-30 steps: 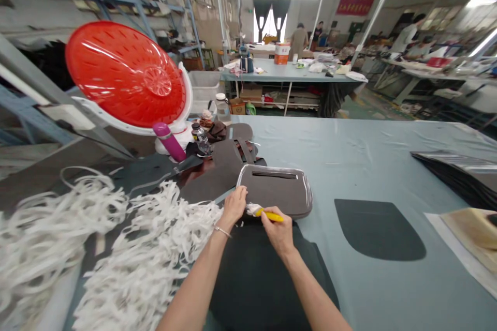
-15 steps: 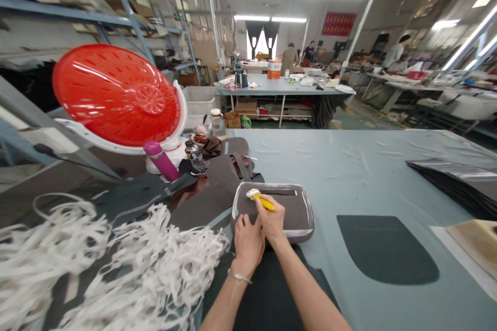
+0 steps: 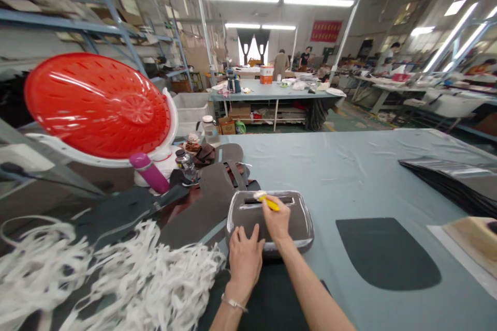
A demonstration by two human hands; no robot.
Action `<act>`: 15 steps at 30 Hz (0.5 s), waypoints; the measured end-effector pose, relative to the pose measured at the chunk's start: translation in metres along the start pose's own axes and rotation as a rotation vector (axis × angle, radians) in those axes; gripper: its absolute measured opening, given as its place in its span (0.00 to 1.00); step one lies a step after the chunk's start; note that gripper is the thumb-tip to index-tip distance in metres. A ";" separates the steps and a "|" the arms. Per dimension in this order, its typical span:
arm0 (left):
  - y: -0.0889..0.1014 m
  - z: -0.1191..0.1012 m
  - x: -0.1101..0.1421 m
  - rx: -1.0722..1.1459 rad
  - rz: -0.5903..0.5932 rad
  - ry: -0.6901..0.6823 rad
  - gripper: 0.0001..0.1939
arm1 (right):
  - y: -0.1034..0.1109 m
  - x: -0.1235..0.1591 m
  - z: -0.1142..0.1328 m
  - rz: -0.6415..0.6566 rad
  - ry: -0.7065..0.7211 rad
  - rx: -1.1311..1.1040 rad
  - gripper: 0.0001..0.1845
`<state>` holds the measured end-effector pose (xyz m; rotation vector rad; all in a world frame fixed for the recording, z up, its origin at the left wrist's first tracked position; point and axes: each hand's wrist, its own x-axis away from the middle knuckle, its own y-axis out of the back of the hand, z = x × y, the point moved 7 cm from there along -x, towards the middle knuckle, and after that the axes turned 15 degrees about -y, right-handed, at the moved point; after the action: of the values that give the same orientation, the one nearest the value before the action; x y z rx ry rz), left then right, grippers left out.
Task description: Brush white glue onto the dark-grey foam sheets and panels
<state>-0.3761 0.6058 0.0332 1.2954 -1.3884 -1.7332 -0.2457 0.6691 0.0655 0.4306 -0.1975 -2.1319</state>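
Observation:
A stack of grey-brown leather panels (image 3: 295, 220) with a slot near the top and wet white edges lies on the table in front of me. My left hand (image 3: 244, 258) rests flat on its near edge, fingers spread. My right hand (image 3: 276, 217) grips a yellow-handled brush (image 3: 264, 200), its white bristles touching the panel beside the slot. Under my forearms lies a dark sheet (image 3: 267, 300).
A heap of white strips (image 3: 116, 274) fills the left foreground. A red fan (image 3: 97, 106), a magenta bottle (image 3: 149, 171) and small bottles stand at the back left. A dark cut piece (image 3: 386, 253) lies to the right, stacked sheets (image 3: 454, 181) at far right. People work at distant tables.
My right hand carried the brush from the panel's near edge up to the slot at its top. My left hand shifted from the left corner to the near edge and flattened.

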 end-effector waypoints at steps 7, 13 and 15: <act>-0.001 0.000 0.001 -0.019 -0.002 -0.022 0.20 | 0.004 -0.023 -0.027 -0.008 -0.026 0.201 0.14; 0.007 -0.005 -0.012 -0.023 0.047 0.030 0.18 | 0.131 -0.050 -0.078 -0.317 -0.149 0.425 0.21; 0.005 -0.015 -0.023 0.014 0.060 0.049 0.18 | 0.143 -0.044 -0.089 -0.302 -0.201 0.411 0.22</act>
<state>-0.3542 0.6184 0.0453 1.2816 -1.4002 -1.6441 -0.0793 0.6265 0.0361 0.5059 -0.7352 -2.4352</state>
